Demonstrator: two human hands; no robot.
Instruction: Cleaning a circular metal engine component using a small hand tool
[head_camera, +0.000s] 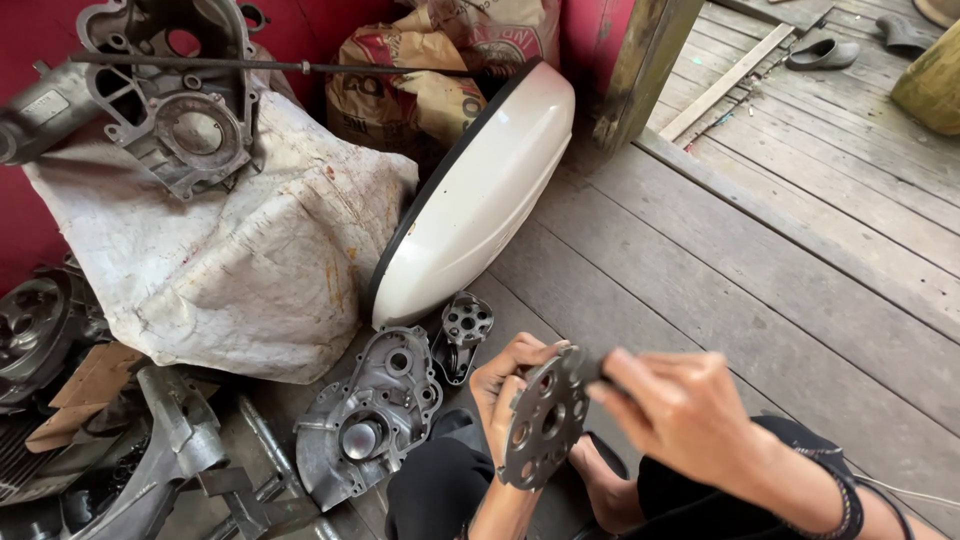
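Observation:
My left hand (503, 388) holds a round grey metal plate (545, 420) with several holes, gripping it from behind at its left edge. My right hand (680, 410) grasps the plate's upper right rim, fingers curled over it. The plate is upright above my lap, over my dark trousers. On the floor just left of my hands lie a grey metal engine cover (367, 425) and a smaller dark holed part (462, 335).
A white curved scooter side panel (480, 200) leans against sacks. A large engine casing (165, 95) sits on a dirty white cloth (240, 250) at the left. More metal parts lie at lower left. Wooden floorboards (760, 260) stretch right; sandals lie at top right.

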